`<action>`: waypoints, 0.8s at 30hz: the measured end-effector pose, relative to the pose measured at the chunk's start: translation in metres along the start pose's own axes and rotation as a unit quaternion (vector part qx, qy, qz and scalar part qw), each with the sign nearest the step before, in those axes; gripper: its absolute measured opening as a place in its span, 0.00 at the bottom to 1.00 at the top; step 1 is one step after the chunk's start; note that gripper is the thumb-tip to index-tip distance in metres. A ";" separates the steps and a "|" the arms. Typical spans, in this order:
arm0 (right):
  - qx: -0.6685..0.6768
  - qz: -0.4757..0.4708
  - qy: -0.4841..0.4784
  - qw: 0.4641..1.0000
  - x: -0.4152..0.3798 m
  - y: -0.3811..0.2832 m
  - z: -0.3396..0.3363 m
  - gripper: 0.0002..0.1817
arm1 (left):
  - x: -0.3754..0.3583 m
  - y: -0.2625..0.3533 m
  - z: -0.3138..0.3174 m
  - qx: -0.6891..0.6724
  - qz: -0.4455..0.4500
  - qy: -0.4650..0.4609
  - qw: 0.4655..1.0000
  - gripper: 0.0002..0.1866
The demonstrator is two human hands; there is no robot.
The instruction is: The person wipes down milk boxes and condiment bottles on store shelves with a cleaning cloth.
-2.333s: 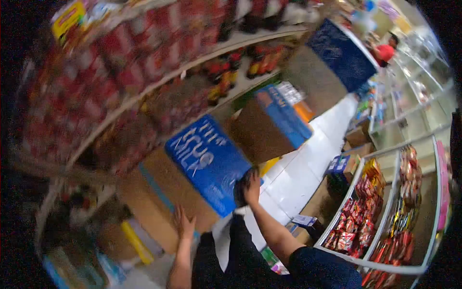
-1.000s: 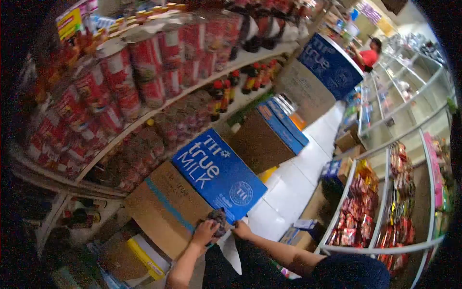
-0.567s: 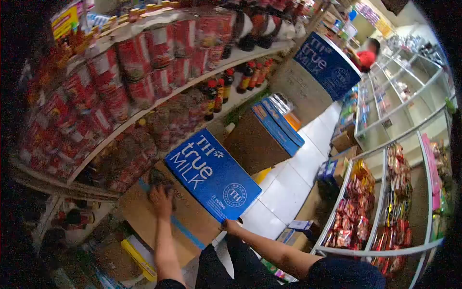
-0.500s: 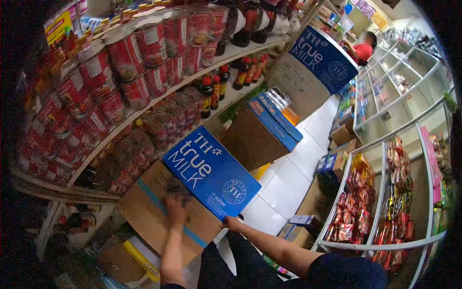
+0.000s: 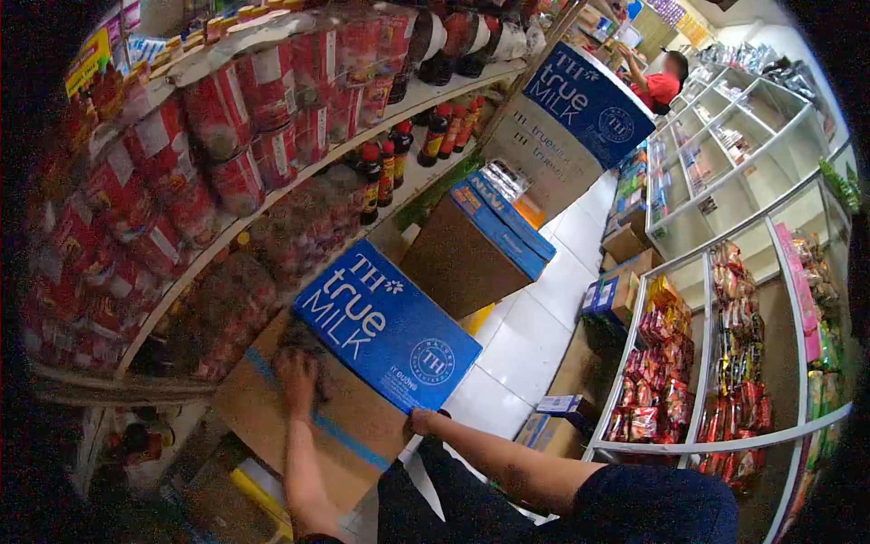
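A large cardboard box (image 5: 358, 435) with a blue tape strip stands before me; its blue side panel (image 5: 385, 326) reads "TH true MILK". My left hand (image 5: 304, 376) is over the brown face, close to the edge of the blue panel. Its fingers are blurred against a dark patch, and I cannot make out whether they hold anything. At the near corner of the box, my right hand (image 5: 424, 422) has its fingers closed on the edge.
Red packs (image 5: 222, 109) and sauce bottles (image 5: 385, 172) fill the left shelves. Beyond the milk box stands an open carton (image 5: 471, 245), then a tall TH true MILK box (image 5: 562, 136). Snack racks (image 5: 657, 363) line the right. A person in red (image 5: 666, 86) is at the back.
My left hand has shifted left and slightly up across the cardboard. My right hand stays at the box corner. The whole view has moved slightly. The person behind has an arm raised.
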State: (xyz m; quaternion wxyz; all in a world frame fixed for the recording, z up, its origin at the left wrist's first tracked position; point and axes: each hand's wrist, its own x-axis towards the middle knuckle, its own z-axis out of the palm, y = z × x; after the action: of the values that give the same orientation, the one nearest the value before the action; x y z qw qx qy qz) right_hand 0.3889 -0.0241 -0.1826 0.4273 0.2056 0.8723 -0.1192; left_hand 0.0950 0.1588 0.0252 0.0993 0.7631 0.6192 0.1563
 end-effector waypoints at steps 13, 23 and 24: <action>0.539 0.219 0.108 0.806 -0.138 0.022 -0.153 0.18 | -0.069 0.105 -0.034 -0.198 0.097 -0.160 0.962 0.14; 0.407 0.272 0.158 0.858 -0.094 0.005 -0.099 0.21 | 0.002 0.033 -0.095 -0.070 0.019 -0.181 0.981 0.20; 0.473 0.276 0.112 0.829 -0.127 0.010 -0.145 0.21 | 0.003 -0.011 -0.055 -0.129 -0.096 -0.134 0.978 0.21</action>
State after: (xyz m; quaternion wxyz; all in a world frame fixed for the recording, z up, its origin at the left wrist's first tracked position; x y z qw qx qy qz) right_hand 0.3623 0.0076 0.0054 0.1922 0.6265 0.6580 -0.3709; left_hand 0.0656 0.1617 0.0732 0.2930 0.6952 0.6452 0.1209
